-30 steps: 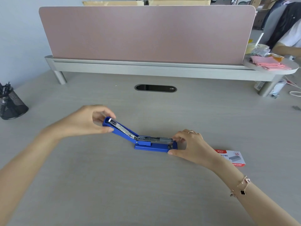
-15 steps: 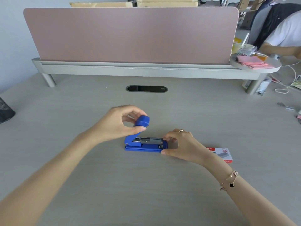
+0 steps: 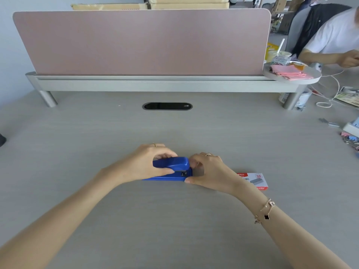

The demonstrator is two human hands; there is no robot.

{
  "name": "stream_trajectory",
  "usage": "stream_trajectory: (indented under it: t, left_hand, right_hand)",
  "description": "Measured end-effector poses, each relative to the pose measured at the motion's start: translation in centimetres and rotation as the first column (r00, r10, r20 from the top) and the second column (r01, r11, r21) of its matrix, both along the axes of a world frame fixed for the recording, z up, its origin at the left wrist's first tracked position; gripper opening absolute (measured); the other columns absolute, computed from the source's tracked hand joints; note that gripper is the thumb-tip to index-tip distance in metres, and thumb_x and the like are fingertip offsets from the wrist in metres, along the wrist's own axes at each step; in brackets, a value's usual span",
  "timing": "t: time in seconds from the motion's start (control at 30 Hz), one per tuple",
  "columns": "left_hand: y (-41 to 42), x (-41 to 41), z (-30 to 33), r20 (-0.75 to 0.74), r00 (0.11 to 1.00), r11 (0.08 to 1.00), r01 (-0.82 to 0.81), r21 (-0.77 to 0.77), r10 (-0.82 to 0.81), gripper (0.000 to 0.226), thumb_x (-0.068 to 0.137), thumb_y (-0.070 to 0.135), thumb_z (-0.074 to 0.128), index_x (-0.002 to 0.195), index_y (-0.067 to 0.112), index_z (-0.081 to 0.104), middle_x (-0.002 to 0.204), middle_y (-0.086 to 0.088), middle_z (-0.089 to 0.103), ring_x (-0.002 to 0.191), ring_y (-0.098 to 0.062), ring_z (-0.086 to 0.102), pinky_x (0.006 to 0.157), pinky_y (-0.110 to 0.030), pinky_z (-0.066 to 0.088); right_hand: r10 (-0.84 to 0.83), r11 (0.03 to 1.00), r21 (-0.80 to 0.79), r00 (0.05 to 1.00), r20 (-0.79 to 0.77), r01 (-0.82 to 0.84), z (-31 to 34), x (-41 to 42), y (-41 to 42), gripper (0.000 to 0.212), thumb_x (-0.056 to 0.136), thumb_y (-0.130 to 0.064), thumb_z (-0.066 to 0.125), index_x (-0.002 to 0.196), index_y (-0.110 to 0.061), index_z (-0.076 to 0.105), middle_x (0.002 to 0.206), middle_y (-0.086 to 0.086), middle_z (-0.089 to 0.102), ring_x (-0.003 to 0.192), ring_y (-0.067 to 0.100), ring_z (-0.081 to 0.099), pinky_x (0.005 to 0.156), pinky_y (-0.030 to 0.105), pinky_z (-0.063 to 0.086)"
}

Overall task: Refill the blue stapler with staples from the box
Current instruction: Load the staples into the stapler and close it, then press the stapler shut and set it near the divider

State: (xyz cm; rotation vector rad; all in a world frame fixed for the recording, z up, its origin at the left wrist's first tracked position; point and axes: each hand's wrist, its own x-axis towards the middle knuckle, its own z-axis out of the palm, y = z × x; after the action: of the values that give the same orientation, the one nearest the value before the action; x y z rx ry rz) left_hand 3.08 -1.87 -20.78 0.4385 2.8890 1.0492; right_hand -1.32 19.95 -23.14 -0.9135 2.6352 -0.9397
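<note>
The blue stapler [image 3: 174,166] lies on the grey desk [image 3: 174,220] at the centre, its top arm folded down over the base. My left hand [image 3: 143,164] wraps around the top arm from the left, fingers over it and thumb under. My right hand [image 3: 209,169] grips the stapler's front end, thumb at the base edge. A white and red staple box [image 3: 256,180] lies flat on the desk just right of my right wrist, partly hidden by it.
A pink divider screen [image 3: 143,41] on a grey rail closes off the far side. A dark cable slot [image 3: 167,106] sits in the desk beyond the stapler. Loose small items [image 3: 349,133] lie at the right edge. Another person [image 3: 334,39] sits at the far right.
My left hand has swung the stapler's top arm from wide open on the left over and down onto the base. My right hand has stayed at the front end.
</note>
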Motion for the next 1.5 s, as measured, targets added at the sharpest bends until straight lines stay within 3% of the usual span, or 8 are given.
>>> stream_trajectory:
  t: [0.27, 0.47, 0.73, 0.97, 1.07, 1.27, 1.4, 1.5]
  left_hand:
    - [-2.3, 0.5, -0.1, 0.020, 1.000, 0.997, -0.017, -0.080, 0.019, 0.031, 0.079, 0.023, 0.075, 0.102, 0.042, 0.066, 0.092, 0.015, 0.065, 0.089, -0.006, 0.059, 0.077, -0.013, 0.046]
    - [-2.3, 0.2, -0.6, 0.017, 1.000, 0.989, -0.015, -0.147, 0.018, 0.031, 0.080, 0.028, 0.073, 0.111, 0.033, 0.068, 0.094, 0.014, 0.065, 0.084, -0.012, 0.058, 0.075, -0.025, 0.048]
    - [-2.4, -0.4, -0.9, 0.050, 0.999, 0.985, 0.008, -0.174, 0.000, 0.029, 0.081, 0.029, 0.072, 0.109, 0.035, 0.068, 0.091, 0.013, 0.063, 0.078, -0.012, 0.057, 0.073, -0.033, 0.050]
    - [-2.3, -0.2, -1.1, 0.032, 0.999, 0.982, 0.007, -0.187, -0.001, 0.032, 0.083, 0.030, 0.071, 0.114, 0.033, 0.066, 0.092, 0.014, 0.061, 0.075, -0.012, 0.056, 0.069, -0.030, 0.048]
    - [-2.3, 0.1, -1.1, 0.009, 1.000, 0.981, 0.012, -0.195, -0.010, 0.031, 0.084, 0.033, 0.068, 0.115, 0.033, 0.064, 0.097, 0.016, 0.061, 0.085, -0.010, 0.057, 0.077, -0.030, 0.049]
    - [-2.6, 1.3, -1.9, -0.044, 0.999, 0.994, -0.034, -0.102, 0.030, 0.034, 0.085, 0.031, 0.067, 0.119, 0.036, 0.061, 0.109, 0.015, 0.063, 0.097, -0.011, 0.059, 0.089, -0.034, 0.048]
    - [-3.4, 1.4, -2.2, -0.024, 0.999, 0.993, -0.047, -0.111, 0.045, 0.052, 0.079, 0.032, 0.074, 0.127, 0.036, 0.054, 0.107, 0.023, 0.057, 0.100, 0.004, 0.052, 0.087, -0.012, 0.041]
    - [-4.0, 1.6, -2.8, 0.019, 0.997, 0.995, -0.075, -0.072, 0.076, 0.052, 0.074, 0.029, 0.079, 0.121, 0.036, 0.058, 0.101, 0.015, 0.061, 0.096, 0.000, 0.054, 0.083, -0.011, 0.041]
  right_hand:
    - [-0.036, 0.986, -0.165, 0.996, -0.084, 0.022, 1.2, 0.5, -0.9, 0.021, 0.079, -0.037, 0.067, 0.098, -0.029, 0.062, 0.085, -0.017, 0.069, 0.092, 0.005, 0.057, 0.100, 0.041, 0.037]
    - [-0.041, 0.995, -0.095, 0.996, -0.074, 0.034, 0.8, 0.4, -0.8, 0.018, 0.080, -0.030, 0.067, 0.096, -0.024, 0.065, 0.078, -0.026, 0.058, 0.093, 0.008, 0.054, 0.099, 0.036, 0.036]
    - [-0.005, 1.000, 0.022, 0.955, -0.295, 0.012, -0.7, 0.5, -1.0, 0.019, 0.089, -0.033, 0.052, 0.101, -0.020, 0.059, 0.092, 0.003, 0.069, 0.095, 0.022, 0.053, 0.087, 0.027, 0.029]
    - [0.017, 0.996, 0.088, 0.942, -0.335, 0.013, -0.1, 0.7, -1.3, 0.022, 0.090, -0.033, 0.049, 0.106, -0.019, 0.057, 0.091, 0.006, 0.067, 0.092, 0.024, 0.052, 0.086, 0.030, 0.032]
    - [0.010, 0.998, 0.054, 0.917, -0.398, 0.013, -0.8, 1.3, -1.5, 0.025, 0.091, -0.029, 0.048, 0.112, -0.015, 0.052, 0.092, 0.006, 0.066, 0.087, 0.028, 0.056, 0.076, 0.030, 0.033]
    - [-0.013, 0.995, -0.101, 0.969, -0.249, -0.013, -0.6, 2.1, -1.5, 0.024, 0.092, -0.025, 0.049, 0.113, -0.015, 0.046, 0.091, 0.008, 0.064, 0.084, 0.028, 0.055, 0.074, 0.041, 0.047]
    - [-0.024, 0.994, -0.110, 0.994, -0.102, 0.012, -0.4, 1.8, -0.9, 0.039, 0.084, -0.028, 0.061, 0.119, -0.020, 0.045, 0.104, 0.002, 0.067, 0.097, 0.021, 0.056, 0.086, 0.036, 0.048]
    - [-0.030, 0.994, -0.104, 0.999, -0.012, 0.028, -0.5, 1.6, -0.4, 0.049, 0.075, -0.024, 0.071, 0.118, -0.021, 0.048, 0.108, -0.001, 0.067, 0.103, 0.016, 0.057, 0.091, 0.033, 0.047]
